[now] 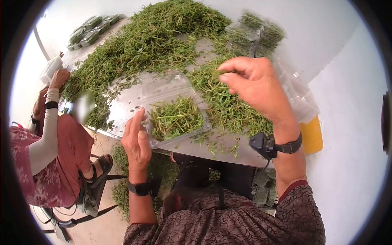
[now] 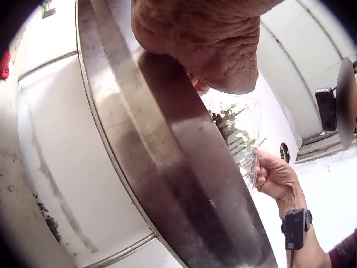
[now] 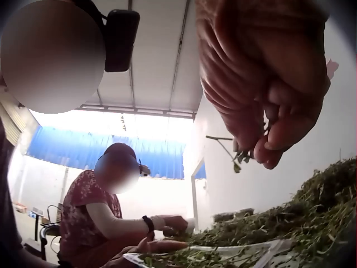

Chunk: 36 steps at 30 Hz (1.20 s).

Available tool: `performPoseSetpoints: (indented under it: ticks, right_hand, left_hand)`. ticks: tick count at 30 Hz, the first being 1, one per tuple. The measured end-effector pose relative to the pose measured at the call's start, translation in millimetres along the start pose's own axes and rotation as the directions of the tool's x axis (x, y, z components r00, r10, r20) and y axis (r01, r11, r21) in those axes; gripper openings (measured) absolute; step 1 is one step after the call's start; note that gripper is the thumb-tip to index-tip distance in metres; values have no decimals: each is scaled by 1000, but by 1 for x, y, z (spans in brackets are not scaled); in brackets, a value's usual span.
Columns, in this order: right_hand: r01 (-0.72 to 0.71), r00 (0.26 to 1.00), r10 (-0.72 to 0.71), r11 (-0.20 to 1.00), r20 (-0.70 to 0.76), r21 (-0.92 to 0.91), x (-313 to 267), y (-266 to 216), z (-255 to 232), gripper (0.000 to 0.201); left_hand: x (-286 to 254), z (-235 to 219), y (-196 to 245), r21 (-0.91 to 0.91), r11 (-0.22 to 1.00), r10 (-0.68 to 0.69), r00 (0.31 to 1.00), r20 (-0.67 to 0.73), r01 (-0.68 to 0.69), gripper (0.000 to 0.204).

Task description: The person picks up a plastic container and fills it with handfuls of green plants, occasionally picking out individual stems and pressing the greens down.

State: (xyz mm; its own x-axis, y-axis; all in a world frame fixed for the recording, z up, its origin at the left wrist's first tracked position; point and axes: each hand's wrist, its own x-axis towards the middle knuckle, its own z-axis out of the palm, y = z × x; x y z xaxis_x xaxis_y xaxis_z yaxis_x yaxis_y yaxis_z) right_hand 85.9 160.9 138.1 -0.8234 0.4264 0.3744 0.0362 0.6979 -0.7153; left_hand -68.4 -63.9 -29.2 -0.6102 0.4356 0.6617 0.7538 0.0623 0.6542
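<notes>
A clear plastic clamshell box (image 1: 182, 137) lies on the metal table with its lid (image 1: 165, 86) folded back, holding a bed of leafy green sprigs (image 1: 175, 118). Along the box's left side rests my left hand (image 1: 138, 149), fingers extended and thumb by the near left corner. My right hand (image 1: 258, 83) is raised over loose greens (image 1: 228, 104) to the right of the box. Between its thumb and fingertips it pinches a small green sprig (image 3: 236, 159), whose stem and leaves stick out in the right wrist view.
A large heap of greens (image 1: 139, 49) covers the far table. Filled boxes stand stacked (image 1: 249, 34) at the back right and others (image 1: 94, 29) back left. Empty clear boxes (image 1: 296, 87) sit at the right edge. Another person (image 1: 53, 159) sits at the left, hands at the heap.
</notes>
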Motion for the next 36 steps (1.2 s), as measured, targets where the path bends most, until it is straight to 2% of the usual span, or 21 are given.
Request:
performPoseSetpoints:
  ticks: [2,4,5,6,8,9,11,12,14,15,17,18,20,22,24,28,30,31,33,34,36]
  right_hand:
    - [71,996,-72,997,54,14,4,0,15,24]
    - [205,977,-199,975,74,-87,4,0,26,26]
    - [20,995,-7,992,103,-124,3,-7,20,31]
    - [24,994,-11,992,110,-121,3,-1,16,31]
    - [-12,1000,1,928,-31,-373,3,17,5,35]
    - [-12,1000,1,927,-29,-375,1,23,-1,35]
    - [-79,994,-1,659,-106,-748,-3,34,-15,32]
    - [-83,994,0,652,-109,-754,-4,40,-20,32]
    - [-133,991,58,493,-120,-860,-6,53,-28,13]
    - [-147,989,61,479,-134,-866,-6,58,-31,13]
    - [-141,974,218,391,-58,-909,-5,67,-34,19]
    - [-158,972,221,377,-77,-913,-5,70,-33,19]
    - [-159,954,297,372,-46,-915,-4,74,-30,19]
    - [-164,964,260,411,-58,-897,-5,73,-32,17]
    - [-183,966,247,471,-70,-863,-4,73,-35,10]
    - [-260,959,233,509,-159,-821,-6,69,-42,10]
    - [-234,971,93,557,-221,-797,-9,73,-47,8]
    - [-235,971,93,556,-222,-797,-11,71,-49,8]
    - [-224,956,4,658,-294,-719,-15,61,-51,12]
    - [-219,956,-1,659,-292,-719,-15,56,-52,12]
    - [-256,952,95,768,-290,-588,-13,47,-53,14]
  left_hand:
    - [0,0,2,10,1000,-25,1000,4,25,55]
    - [1,0,0,-13,1000,-4,1000,-4,4,56]
    - [1,-1,3,-23,999,-31,1000,7,31,57]
    - [1,-1,2,-18,999,-36,999,1,36,57]
    - [1,-1,1,-14,1000,-4,1000,4,4,58]
    - [1,-1,3,-19,1000,-18,1000,9,18,59]
    - [1,0,2,-26,1000,-14,1000,1,14,60]
    - [1,1,2,-31,999,-8,1000,-6,8,60]
    - [0,1,1,-40,999,-10,1000,-4,10,60]
    - [0,1,1,-39,999,-11,1000,-3,11,60]
    - [1,1,0,-42,999,4,1000,-2,-4,59]
    - [1,0,1,-23,1000,7,1000,-6,-7,59]
    - [1,1,2,-38,999,20,1000,-5,-20,58]
    - [0,0,3,-29,1000,-6,1000,6,6,57]
    - [1,2,0,-23,999,34,999,-11,-34,57]
    - [1,3,-2,-10,998,67,997,-26,-67,57]
    - [1,3,-1,-10,998,61,998,-23,-61,57]
    - [1,3,-1,-11,998,62,998,-23,-62,57]
    - [1,3,0,-13,999,48,999,-22,-48,57]
    - [1,2,0,-10,999,47,999,-26,-48,57]
    - [1,0,2,-21,1000,6,1000,3,-6,57]
